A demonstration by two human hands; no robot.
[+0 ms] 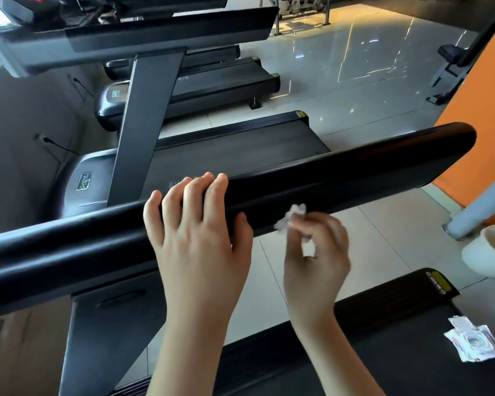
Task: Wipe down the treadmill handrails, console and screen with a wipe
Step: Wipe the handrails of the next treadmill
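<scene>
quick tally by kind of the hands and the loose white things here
hands: 2 (left hand gripping the handrail, right hand)
wipe: 1
wipe pack: 1
white container: 1
total: 5

Glossy tiled floor (355, 67) bearing a white tub (486, 252); wipe packet (475, 340) flat on the black treadmill belt (383, 355)
</scene>
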